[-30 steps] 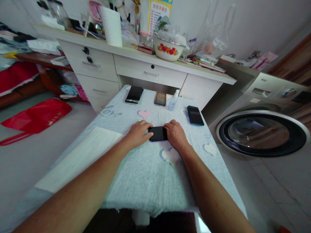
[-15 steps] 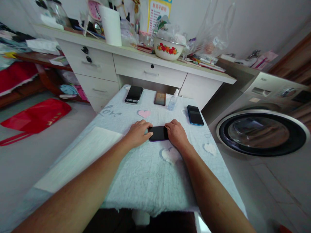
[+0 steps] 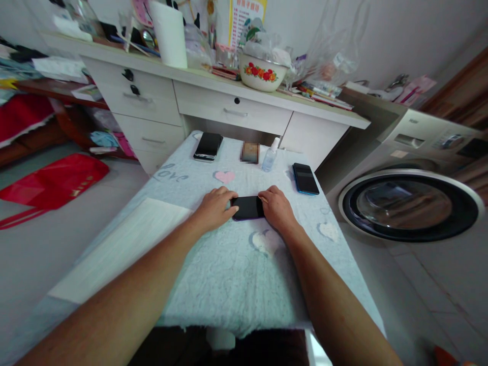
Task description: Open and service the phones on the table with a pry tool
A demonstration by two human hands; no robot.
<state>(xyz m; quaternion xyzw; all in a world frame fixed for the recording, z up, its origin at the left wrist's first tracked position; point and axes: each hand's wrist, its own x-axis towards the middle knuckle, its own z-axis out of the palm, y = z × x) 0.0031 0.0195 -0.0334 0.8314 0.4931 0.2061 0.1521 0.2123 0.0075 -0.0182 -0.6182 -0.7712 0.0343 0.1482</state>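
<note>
A dark phone [image 3: 247,208] lies sideways near the middle of the cloth-covered table [image 3: 236,274]. My left hand [image 3: 216,206] grips its left end between thumb and fingers. The phone's right end is in my right hand [image 3: 277,207], whose fingers are curled around it. Farther back on the cloth are stacked dark phones [image 3: 208,146] at the left, a small blurred brown item [image 3: 250,152], a clear spray bottle [image 3: 269,157] with a white cap, and a blue-edged phone [image 3: 305,178] at the right.
A white sheet [image 3: 122,249] lies on the table's left side. Behind stands a white desk [image 3: 232,109] bearing a flowered bowl [image 3: 262,72] and a paper roll [image 3: 168,35]. At the right is a washing machine [image 3: 415,147]; a red bag [image 3: 57,180] lies on the floor at left.
The view has shifted slightly, so the desk and table items sit a little higher and farther left. Both hands keep their hold on the phone.
</note>
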